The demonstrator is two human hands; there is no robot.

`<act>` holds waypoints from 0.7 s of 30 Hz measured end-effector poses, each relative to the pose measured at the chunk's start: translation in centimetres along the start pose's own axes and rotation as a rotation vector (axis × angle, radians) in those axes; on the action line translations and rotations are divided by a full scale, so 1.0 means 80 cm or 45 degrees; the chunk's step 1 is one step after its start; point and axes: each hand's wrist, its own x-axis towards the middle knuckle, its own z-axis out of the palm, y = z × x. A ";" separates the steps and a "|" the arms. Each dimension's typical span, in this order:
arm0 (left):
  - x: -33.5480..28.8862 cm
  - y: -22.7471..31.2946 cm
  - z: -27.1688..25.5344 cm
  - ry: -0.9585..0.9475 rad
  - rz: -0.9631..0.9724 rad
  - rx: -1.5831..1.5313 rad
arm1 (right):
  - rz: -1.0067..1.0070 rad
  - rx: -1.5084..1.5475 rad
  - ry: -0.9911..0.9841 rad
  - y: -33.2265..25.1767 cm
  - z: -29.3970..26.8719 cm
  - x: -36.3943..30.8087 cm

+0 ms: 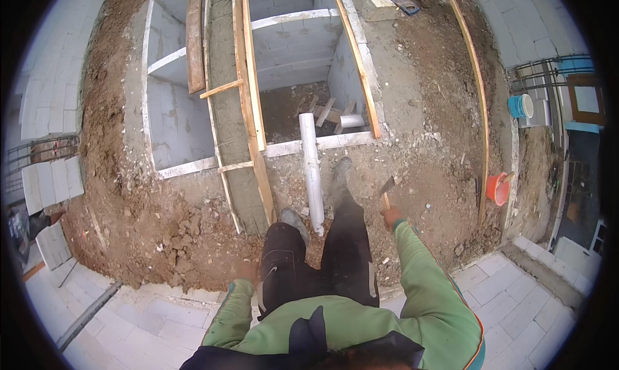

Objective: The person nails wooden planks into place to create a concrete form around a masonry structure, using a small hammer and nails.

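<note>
My right hand (pixel 391 216) is closed round the light wooden handle of a hatchet-like tool (pixel 388 186). Its dark metal head points away from me, over the dirt. My left hand (pixel 245 271) hangs low beside my left thigh, and its fingers are too blurred to read. Between my boots lies a white plastic pipe (pixel 311 176), its far end over the edge of a block-walled pit (pixel 290 54). Left of it runs a strip of wet-looking concrete (pixel 225 118) between wooden boards (pixel 247 105), with short wooden crosspieces (pixel 235 167) across it.
Wood scraps and a short white pipe piece (pixel 352 121) lie in the pit. A handsaw (pixel 400 1) rests by a block at the far right. A long board (pixel 474 60), a blue bucket (pixel 518 107) and an orange bucket (pixel 498 189) stand right. Another person (pixel 29 225) is at far left.
</note>
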 end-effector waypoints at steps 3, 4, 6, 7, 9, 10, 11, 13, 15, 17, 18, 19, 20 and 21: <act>-0.011 0.026 -0.054 0.062 0.103 -0.087 | 0.458 -0.008 -0.159 0.094 -0.034 -0.082; -0.019 0.062 -0.089 -0.050 0.092 -0.177 | 0.511 0.007 -0.170 0.140 -0.043 -0.113; -0.016 0.102 -0.137 -0.068 0.093 -0.216 | 0.559 0.023 -0.260 0.188 -0.041 -0.164; 0.004 0.092 -0.144 -0.017 0.127 -0.152 | 0.616 0.060 -0.278 0.208 -0.034 -0.183; 0.019 0.132 -0.165 0.192 0.106 0.135 | 0.745 0.146 -0.341 0.260 -0.032 -0.214; 0.031 0.145 -0.178 0.190 0.113 0.146 | 0.780 0.193 -0.406 0.281 -0.032 -0.221; 0.044 0.153 -0.193 0.106 0.255 0.197 | 0.766 0.335 -0.372 0.285 -0.022 -0.236; 0.059 0.214 -0.211 0.067 0.439 0.239 | 0.358 0.019 -0.480 0.292 -0.033 -0.252; 0.067 0.294 -0.224 0.019 0.714 0.788 | -0.094 -0.450 -0.469 0.273 -0.063 -0.240; 0.086 0.365 -0.219 -0.044 0.667 0.492 | -0.069 -0.449 -0.483 0.235 -0.095 -0.237; 0.090 0.398 -0.217 0.001 0.787 0.574 | -0.048 -0.456 -0.498 0.214 -0.111 -0.237; 0.091 0.432 -0.216 0.059 0.905 0.649 | -0.020 -0.479 -0.508 0.206 -0.128 -0.232; 0.079 0.508 -0.203 0.114 1.076 0.711 | -0.178 -0.330 -0.274 0.304 -0.123 -0.160; 0.065 0.561 -0.201 -0.068 0.851 0.351 | -0.181 -0.351 -0.264 0.292 -0.146 -0.142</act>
